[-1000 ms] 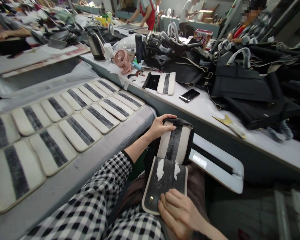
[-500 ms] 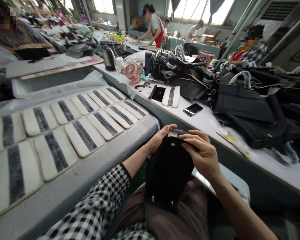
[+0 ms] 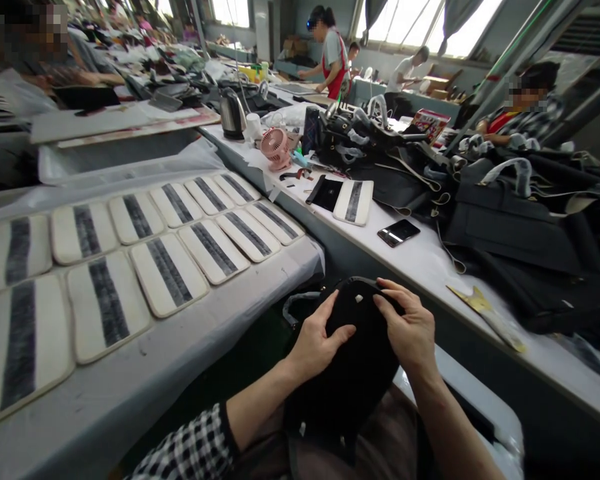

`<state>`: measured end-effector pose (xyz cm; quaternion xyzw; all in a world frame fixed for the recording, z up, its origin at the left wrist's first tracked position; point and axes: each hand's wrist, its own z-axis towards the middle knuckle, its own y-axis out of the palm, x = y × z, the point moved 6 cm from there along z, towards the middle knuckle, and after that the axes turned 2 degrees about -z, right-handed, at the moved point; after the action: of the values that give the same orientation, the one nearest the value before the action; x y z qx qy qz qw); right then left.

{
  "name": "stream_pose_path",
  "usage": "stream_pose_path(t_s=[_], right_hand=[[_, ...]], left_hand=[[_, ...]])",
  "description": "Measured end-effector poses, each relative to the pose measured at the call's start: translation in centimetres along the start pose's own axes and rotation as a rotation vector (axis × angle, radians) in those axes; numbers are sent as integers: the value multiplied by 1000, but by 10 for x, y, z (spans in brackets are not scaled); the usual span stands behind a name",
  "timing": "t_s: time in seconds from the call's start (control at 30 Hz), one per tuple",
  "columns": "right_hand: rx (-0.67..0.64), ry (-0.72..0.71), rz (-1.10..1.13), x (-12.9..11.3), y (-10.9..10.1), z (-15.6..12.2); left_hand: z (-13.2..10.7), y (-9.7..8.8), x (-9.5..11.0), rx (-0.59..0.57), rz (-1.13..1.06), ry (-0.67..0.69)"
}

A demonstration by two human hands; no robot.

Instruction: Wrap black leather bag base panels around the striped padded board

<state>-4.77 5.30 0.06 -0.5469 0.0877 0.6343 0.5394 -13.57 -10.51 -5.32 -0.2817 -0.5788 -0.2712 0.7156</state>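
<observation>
A dark black bag (image 3: 340,380) rests upright against my lap, its rounded end pointing away from me. Small pale spots show near its far end and its near end; what they are I cannot make out. My left hand (image 3: 317,340) holds the bag's left side, thumb lying across the black face. At the far right edge, my right hand (image 3: 407,323) grips it between thumb and fingers. A loop wrapped in clear plastic (image 3: 300,303) sticks out to the left, partly hidden behind the bag.
On my left, a covered table (image 3: 215,320) carries rows of cream panels (image 3: 167,273) with dark stripes. The white bench (image 3: 430,280) ahead holds a phone (image 3: 399,233), a pink fan (image 3: 276,147), a kettle (image 3: 233,115), yellow-handled scissors (image 3: 485,313) and piled black bags (image 3: 525,227). Several people work beyond.
My left hand has shifted from the far rim onto the bag's near-facing surface. The pale strip at the rim is no longer visible. The view has turned slightly left.
</observation>
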Motion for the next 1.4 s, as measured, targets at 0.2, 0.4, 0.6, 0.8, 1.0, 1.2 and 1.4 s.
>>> stream_pose_path(t_s=[0.2,0.4,0.6,0.8,1.0,1.2,1.4], right_hand=[[24,9,39,1,0,-1],[58,27,75,4,0,-3],[75,0,18,0,1,-1],[73,-21,-37,1,5,1],[189,93,75,10,-10,-4],[252,539,478,51,-17,-65],[256,582,619,50,-9,-84]], left_hand=[[1,4,5,34,128,30],[2,7,7,23,181,51],[4,8,6,54,186,39],[7,7,8,94,150,38],[9,8,5,82,84,-35],[13,8,-8,43,36,-144],[16,5,-15,26,-44,-232]])
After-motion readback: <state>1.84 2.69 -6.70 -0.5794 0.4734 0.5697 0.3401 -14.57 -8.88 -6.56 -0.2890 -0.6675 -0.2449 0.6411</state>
